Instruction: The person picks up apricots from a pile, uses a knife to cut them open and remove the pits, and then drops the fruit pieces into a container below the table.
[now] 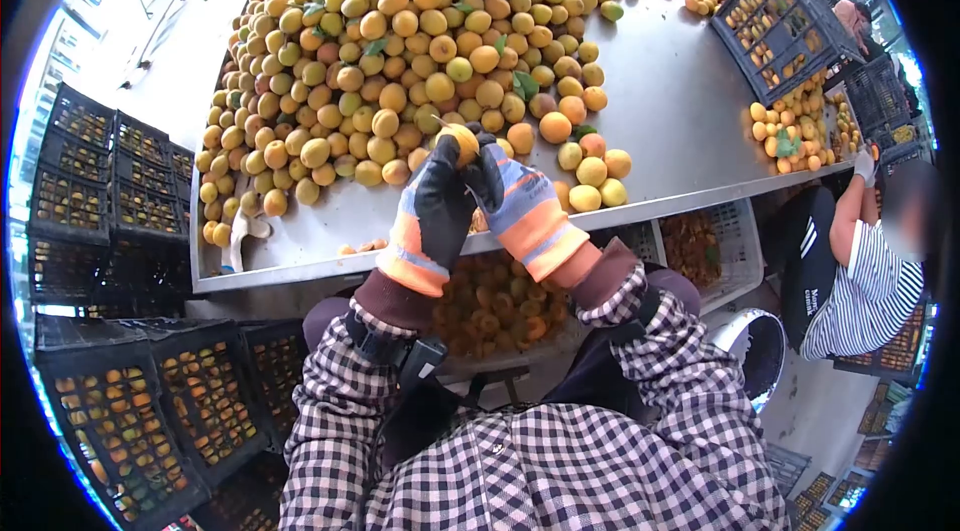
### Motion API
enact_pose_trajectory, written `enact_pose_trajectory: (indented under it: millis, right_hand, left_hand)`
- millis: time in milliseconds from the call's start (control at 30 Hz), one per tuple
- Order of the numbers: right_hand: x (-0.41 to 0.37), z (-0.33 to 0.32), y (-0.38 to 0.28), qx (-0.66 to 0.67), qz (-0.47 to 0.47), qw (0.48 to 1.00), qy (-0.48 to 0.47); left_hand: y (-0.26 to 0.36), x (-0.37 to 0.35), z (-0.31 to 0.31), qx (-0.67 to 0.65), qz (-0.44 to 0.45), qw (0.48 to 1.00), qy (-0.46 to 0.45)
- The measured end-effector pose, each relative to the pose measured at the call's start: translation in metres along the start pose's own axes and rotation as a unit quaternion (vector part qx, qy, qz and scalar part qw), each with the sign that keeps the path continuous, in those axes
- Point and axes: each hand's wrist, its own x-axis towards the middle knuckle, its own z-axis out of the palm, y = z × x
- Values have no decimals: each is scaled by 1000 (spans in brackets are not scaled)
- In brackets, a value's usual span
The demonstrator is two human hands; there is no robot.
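Observation:
Both my hands wear orange and blue-grey gloves with black palms and fingers. At the near edge of the apricot heap [400, 41], my left hand [435, 206] is closed around an apricot [461, 144]. The fingers of my right hand [512, 199] are bent together and press against the same fruit from the right. A thin pointed sliver sticks out at the fruit's upper left; I cannot tell what it is. Just right of my hands, several loose apricots [592, 171] lie on the metal table [660, 121].
Below the table edge stand a basket of apricot pieces [500, 306] and a white crate [740, 246]. Dark crates of apricots [205, 401] are stacked at left. A dark crate [780, 26] tilts on the table's right side, near a person in stripes [870, 281].

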Motion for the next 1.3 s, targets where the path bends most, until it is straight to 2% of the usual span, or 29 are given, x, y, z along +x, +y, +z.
enact_pose_trajectory:
  millis: [33, 100, 133, 200, 267, 333, 367, 400, 433, 467, 533, 600, 633, 667, 700, 833, 900, 933, 1000, 1100, 1167, 1267, 1300]
  right_hand:
    - [0, -6, 0, -1, -3, 1000, 2]
    - [3, -23, -4, -7, 20, 997, -74]
    - [5, -26, -7, -7, 16, 997, -72]
    - [3, -28, -10, -5, 29, 995, -92]
    - [1, -22, -15, -18, 22, 997, -66]
    - [1, -13, -10, -36, 54, 995, -70]
    - [1, -12, -8, -46, 48, 994, -88]
    - [2, -14, -7, -48, 47, 994, -84]
    - [3, -16, -7, -47, 54, 993, -97]
    - [3, -19, -7, -45, 60, 991, -111]
    - [4, -25, -6, -37, 50, 992, -108]
    - [4, -21, 2, -48, 4, 999, -19]
    - [4, -23, 6, -50, 4, 997, -63]
    - [3, -21, 9, -51, 4, 997, -61]
    - [2, -19, 10, -54, 8, 997, -55]
    - [-1, -19, 4, -45, 17, 997, -67]
    - [-1, -19, 2, -44, 20, 996, -78]
    - [0, -20, 1, 1, 4, 997, -77]
    - [2, -21, 0, 46, -14, 996, -75]
    - [0, -10, 1, 85, -44, 995, -31]
    - [-1, 7, 11, 265, 26, 963, 27]
    - [10, -24, 1, 250, 43, 967, -3]
    - [12, -23, 3, 167, 14, 986, 20]
  left_hand:
    - [7, -4, -1, 145, 11, 989, -4]
    - [21, 5, -23, 392, 59, 917, -37]
    - [26, 4, -22, 405, 54, 912, -44]
    - [26, 2, -19, 413, 77, 906, -52]
    - [21, -5, -12, 402, 84, 911, -42]
    - [10, -2, -10, 389, 93, 916, -35]
    - [1, 5, -16, 206, 44, 978, -10]
    - [-3, 9, -15, 14, -8, 1000, 15]
    - [0, 5, -19, 116, 19, 993, -12]
    - [4, 6, -22, 116, 19, 993, -13]
    - [15, 8, -22, 326, 68, 942, -47]
    - [20, 11, -22, 357, 76, 927, -89]
    - [19, 9, -16, 377, 85, 917, -97]
    - [19, 5, -8, 397, 94, 907, -105]
    - [25, -1, -1, 390, 49, 915, -94]
    - [22, 7, -7, 395, 47, 915, -73]
    - [13, 7, -5, 420, 132, 898, -12]
    - [12, 5, -3, 421, 132, 897, -11]
    - [11, 3, 2, 410, 193, 891, -23]
    - [17, -6, 9, 397, 161, 903, -22]
    - [20, -8, 0, 371, 153, 915, -46]
    - [23, -13, 1, 355, 128, 923, -79]
    - [25, -10, 0, 323, 103, 938, -74]
